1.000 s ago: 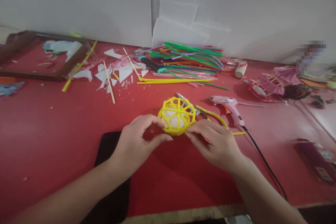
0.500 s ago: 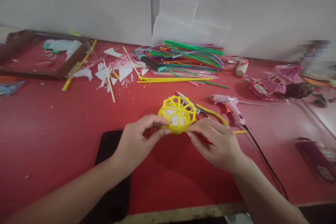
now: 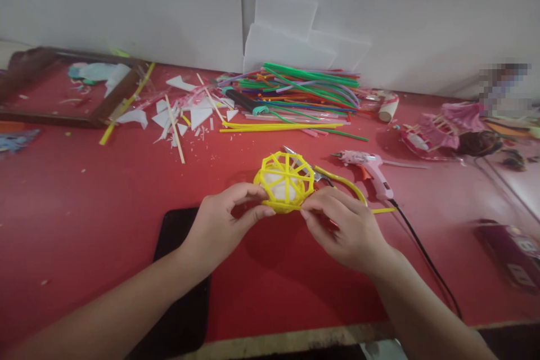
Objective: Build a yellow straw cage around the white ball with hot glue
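Observation:
Above the table in front of me is a small yellow frame [image 3: 287,178] with spokes like a wheel and something white inside. My left hand [image 3: 230,211] pinches its lower left edge between thumb and fingers. At the lower right edge, my right hand [image 3: 348,225] is closed, pinching a yellow strip against the frame. A yellow strip [image 3: 350,184] curves out behind the right hand, and a straight yellow end [image 3: 383,211] shows beyond it. Right behind the frame lies a pointed metal cutting tool [image 3: 312,173], partly hidden by the frame and hand.
A pink glue gun [image 3: 371,169] lies right, its black cord [image 3: 426,256] running to the front edge. Colourful pipe cleaners [image 3: 304,90] and white scraps [image 3: 201,118] lie behind. A black flat slab [image 3: 185,304] is under my left forearm. A dark wooden frame [image 3: 50,119] sits far left.
The yellow frame has tilted very slightly in my hands. Both hands keep their pinch in nearly the same place.

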The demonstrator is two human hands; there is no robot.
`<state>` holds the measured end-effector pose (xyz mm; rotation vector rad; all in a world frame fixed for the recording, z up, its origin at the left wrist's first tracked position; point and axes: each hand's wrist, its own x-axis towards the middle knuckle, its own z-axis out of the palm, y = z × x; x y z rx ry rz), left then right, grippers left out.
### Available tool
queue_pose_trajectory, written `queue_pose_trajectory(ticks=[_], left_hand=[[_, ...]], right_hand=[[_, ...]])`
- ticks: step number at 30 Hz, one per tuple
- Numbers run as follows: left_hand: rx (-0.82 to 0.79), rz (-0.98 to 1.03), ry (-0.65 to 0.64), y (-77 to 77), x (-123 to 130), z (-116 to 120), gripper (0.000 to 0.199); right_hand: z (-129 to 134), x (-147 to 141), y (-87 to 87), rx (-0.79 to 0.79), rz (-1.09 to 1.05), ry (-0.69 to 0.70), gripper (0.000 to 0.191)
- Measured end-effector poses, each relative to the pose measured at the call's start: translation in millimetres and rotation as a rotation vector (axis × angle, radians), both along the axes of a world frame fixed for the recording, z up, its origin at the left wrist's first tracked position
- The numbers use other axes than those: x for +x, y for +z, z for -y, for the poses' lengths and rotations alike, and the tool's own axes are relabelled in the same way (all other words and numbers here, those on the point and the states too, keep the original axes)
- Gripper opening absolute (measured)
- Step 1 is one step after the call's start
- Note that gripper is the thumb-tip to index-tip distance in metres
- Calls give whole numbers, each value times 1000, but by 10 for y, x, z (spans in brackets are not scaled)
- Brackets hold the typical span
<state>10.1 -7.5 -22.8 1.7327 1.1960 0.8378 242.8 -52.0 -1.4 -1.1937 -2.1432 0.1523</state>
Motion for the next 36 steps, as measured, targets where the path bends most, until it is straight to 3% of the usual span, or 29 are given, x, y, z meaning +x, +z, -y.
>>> queue_pose_trajectory(ticks=[6,13,16,21,30,36], left_hand=[[229,-91,34,90,14,11,40],[462,-36,-148,162,-10,9,28],[435,-10,-214,173,-10,7,25],[331,-9,-319,159,-7,8,21],[353,-91,-233,90,-23,10,15],[341,-80,-209,94,-13,8,12]], right_hand=[[1,-10,4,104,14,43,12],[32,-20,46,148,12,99,9],[30,-8,58,73,-31,103,2],[4,37,21,-1,-2,-6,10],[-63,13,-166,77,90,-68,14],[-82,49,-156,119,127,-61,25]])
